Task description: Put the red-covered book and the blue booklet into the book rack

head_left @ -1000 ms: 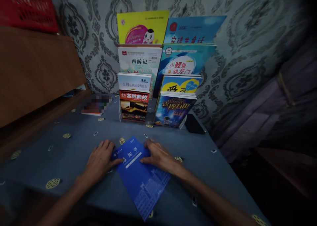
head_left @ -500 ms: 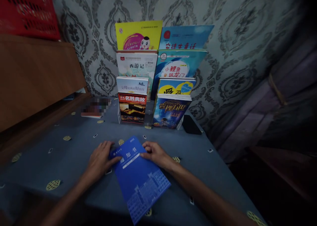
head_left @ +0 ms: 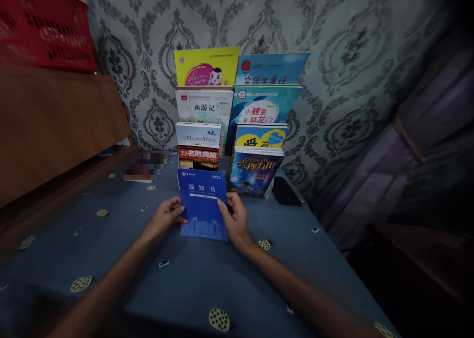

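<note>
A blue booklet marked 2022 is held upright between my two hands, its cover facing me. My left hand pinches its left edge. On the right edge, my right hand grips it with the thumb on the cover and the fingers behind. Just beyond stands a tiered book rack holding several books. The booklet hides the lower part of the front left one, a red-topped book. At the front right of the rack is a dark blue book.
A black phone-like flat object lies right of the rack. A blurred book lies at the left on the blue tablecloth. A red basket sits on a brown wooden cabinet. Patterned wallpaper is behind.
The booklet has gone from lying tilted near me to standing upright and squared, farther forward before the rack's left column. Both hands moved with it. The view has tipped up slightly.
</note>
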The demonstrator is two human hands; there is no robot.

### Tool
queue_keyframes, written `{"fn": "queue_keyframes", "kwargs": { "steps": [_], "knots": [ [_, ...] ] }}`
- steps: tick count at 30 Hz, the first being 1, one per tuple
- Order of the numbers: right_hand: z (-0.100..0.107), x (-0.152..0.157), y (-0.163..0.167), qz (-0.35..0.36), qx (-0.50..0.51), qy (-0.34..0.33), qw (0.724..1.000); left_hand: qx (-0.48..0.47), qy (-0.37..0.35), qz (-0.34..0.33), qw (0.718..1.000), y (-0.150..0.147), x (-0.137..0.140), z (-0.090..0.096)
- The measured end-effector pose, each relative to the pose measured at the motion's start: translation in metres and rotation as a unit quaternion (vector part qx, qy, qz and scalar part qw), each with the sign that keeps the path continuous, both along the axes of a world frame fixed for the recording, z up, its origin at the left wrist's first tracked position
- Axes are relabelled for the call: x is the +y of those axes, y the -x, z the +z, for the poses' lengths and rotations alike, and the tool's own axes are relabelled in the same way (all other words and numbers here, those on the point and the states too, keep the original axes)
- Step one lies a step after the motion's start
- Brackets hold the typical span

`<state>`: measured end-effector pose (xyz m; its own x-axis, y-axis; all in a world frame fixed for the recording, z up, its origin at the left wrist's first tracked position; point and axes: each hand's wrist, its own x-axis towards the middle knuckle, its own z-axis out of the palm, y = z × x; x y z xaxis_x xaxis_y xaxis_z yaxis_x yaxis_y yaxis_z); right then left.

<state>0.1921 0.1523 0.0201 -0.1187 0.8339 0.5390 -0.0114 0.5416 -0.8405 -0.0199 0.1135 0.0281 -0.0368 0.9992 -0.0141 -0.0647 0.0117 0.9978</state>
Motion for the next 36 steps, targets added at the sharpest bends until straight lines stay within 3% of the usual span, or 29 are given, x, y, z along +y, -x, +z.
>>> {"fn": "queue_keyframes", "kwargs": {
  "steps": [4, 7, 15, 24, 31, 36],
  "knots": [
    [0.003, 0.002, -0.003, -0.034, -0.082, -0.086, 0.992, 0.046, -0.135, 0.053, 0.988, 0.000, 0.017, 0.006],
    [-0.006, 0.005, -0.007, -0.025, -0.153, -0.114, 0.981, 0.092, -0.183, 0.083, 0.975, -0.001, 0.022, 0.001],
    [-0.031, 0.014, -0.010, -0.002, -0.218, -0.162, 0.962, 0.145, -0.162, 0.096, 0.971, -0.004, 0.011, -0.022],
    [-0.026, 0.010, -0.014, -0.016, -0.247, -0.183, 0.951, 0.190, -0.157, 0.107, 0.963, -0.002, 0.011, -0.021],
    [-0.026, 0.024, -0.011, -0.027, -0.233, -0.178, 0.956, 0.251, -0.155, 0.159, 0.942, 0.004, 0.020, -0.026],
    [-0.009, 0.039, -0.005, -0.028, -0.186, -0.163, 0.968, 0.298, -0.178, 0.183, 0.920, 0.007, 0.033, -0.014]
  ]
}}
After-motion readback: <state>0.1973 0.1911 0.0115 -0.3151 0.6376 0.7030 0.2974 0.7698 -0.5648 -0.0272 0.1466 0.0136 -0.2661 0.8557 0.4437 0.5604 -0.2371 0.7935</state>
